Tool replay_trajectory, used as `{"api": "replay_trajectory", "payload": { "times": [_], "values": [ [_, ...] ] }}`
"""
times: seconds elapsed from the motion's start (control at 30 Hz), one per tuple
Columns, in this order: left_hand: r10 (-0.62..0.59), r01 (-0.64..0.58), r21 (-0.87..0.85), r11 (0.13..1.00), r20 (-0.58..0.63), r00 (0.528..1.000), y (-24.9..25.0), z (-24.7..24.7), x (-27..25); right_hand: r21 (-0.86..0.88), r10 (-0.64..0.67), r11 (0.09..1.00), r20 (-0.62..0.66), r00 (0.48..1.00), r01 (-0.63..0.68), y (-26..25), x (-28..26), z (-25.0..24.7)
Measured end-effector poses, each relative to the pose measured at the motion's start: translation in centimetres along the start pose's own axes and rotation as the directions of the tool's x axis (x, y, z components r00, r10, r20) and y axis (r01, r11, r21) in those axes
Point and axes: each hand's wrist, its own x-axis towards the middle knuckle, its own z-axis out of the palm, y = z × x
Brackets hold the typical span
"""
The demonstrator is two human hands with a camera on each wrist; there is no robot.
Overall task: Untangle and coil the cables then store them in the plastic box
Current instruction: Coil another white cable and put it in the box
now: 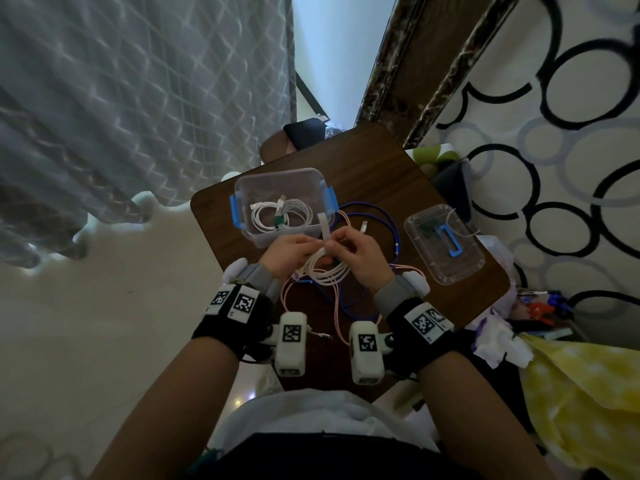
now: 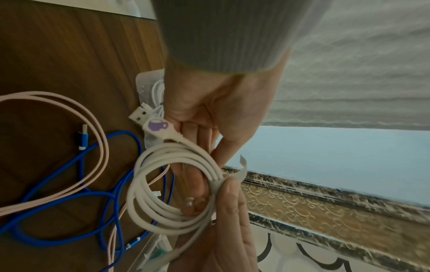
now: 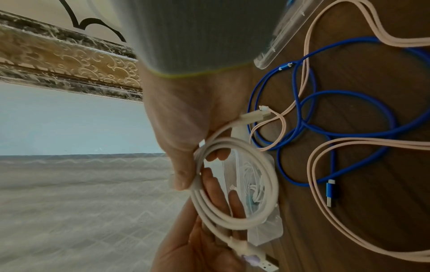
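Observation:
A coiled white cable (image 1: pixel 325 273) is held above the brown table (image 1: pixel 398 174) between both hands. My left hand (image 1: pixel 306 249) supports the coil (image 2: pixel 163 193), with its USB plug (image 2: pixel 153 125) lying on the palm and the fingers (image 2: pixel 193 204) passing through the loops. My right hand (image 1: pixel 343 249) pinches the coil (image 3: pixel 232 184) with the thumb (image 3: pixel 184 176), and a white tie strip (image 1: pixel 325 230) sticks up from the pinch. The clear plastic box (image 1: pixel 242 188) with blue clips stands just beyond, holding another tied white cable (image 1: pixel 280 216).
A blue cable (image 1: pixel 381 220) and a pink cable (image 1: pixel 332 317) lie tangled on the table under and around my hands. The clear lid (image 1: pixel 460 268) lies at the right. A curtain hangs on the left, and clutter sits past the table's right edge.

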Motion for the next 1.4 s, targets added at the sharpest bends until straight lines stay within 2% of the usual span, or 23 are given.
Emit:
{"api": "replay_trajectory", "payload": {
  "times": [0.07, 0.17, 0.27, 0.47, 0.63, 0.7, 0.83, 1.07, 1.17, 1.27, 1.4],
  "values": [
    [-0.024, 0.023, 0.129, 0.991, 0.005, 1.000, 0.1, -0.1, 0.0, -0.016, -0.006, 1.000, 0.032, 0.999, 0.007, 0.1, -0.3, 0.0],
    [-0.010, 0.005, 0.358, 0.934, 0.012, 1.000, 0.1, -0.1, 0.0, -0.045, -0.020, 0.999, 0.063, 0.998, 0.023, 0.2, -0.5, 0.1],
    [0.047, -0.053, 0.434, 0.899, 0.024, 0.999, -0.3, 0.0, 0.0, -0.075, -0.029, 0.997, 0.042, 0.999, 0.032, 0.3, -0.5, 0.1],
    [0.084, -0.073, 0.413, 0.908, -0.010, 0.996, -1.2, -0.1, -0.1, -0.070, -0.007, 0.998, 0.021, 1.000, 0.009, 1.4, -0.8, 0.2],
    [0.127, -0.114, 0.191, 0.975, -0.055, 0.990, -0.5, 0.7, -1.0, -0.019, -0.021, 1.000, -0.021, 1.000, 0.021, 0.6, -0.6, 0.2],
    [0.117, -0.112, 0.123, 0.986, -0.036, 0.992, -0.2, 0.9, -1.3, -0.013, -0.029, 1.000, -0.050, 0.998, 0.029, 0.7, -0.7, 0.0],
    [0.179, -0.182, 0.156, 0.971, 0.033, 0.983, -0.8, 0.7, -1.9, -0.007, -0.012, 1.000, -0.104, 0.994, 0.011, 0.8, -1.0, 0.3],
    [0.225, -0.228, 0.164, 0.960, 0.036, 0.974, -0.5, 1.5, -1.7, 0.111, -0.015, 0.993, -0.238, 0.971, 0.043, -0.1, -1.4, 0.6],
    [0.273, -0.274, 0.272, 0.923, 0.042, 0.961, -0.3, 1.7, -1.6, 0.091, 0.009, 0.996, -0.264, 0.964, 0.016, -0.1, -1.0, 0.5],
    [0.339, -0.318, 0.408, 0.856, 0.023, 0.941, -0.8, 1.5, -1.4, 0.077, 0.100, 0.994, -0.254, 0.962, -0.083, 0.3, -0.7, 0.8],
    [0.410, -0.318, 0.674, 0.667, 0.024, 0.912, -1.4, 0.8, -0.7, 0.112, 0.244, 0.969, -0.249, 0.937, -0.222, 0.3, -0.1, 1.2]
  ]
}}
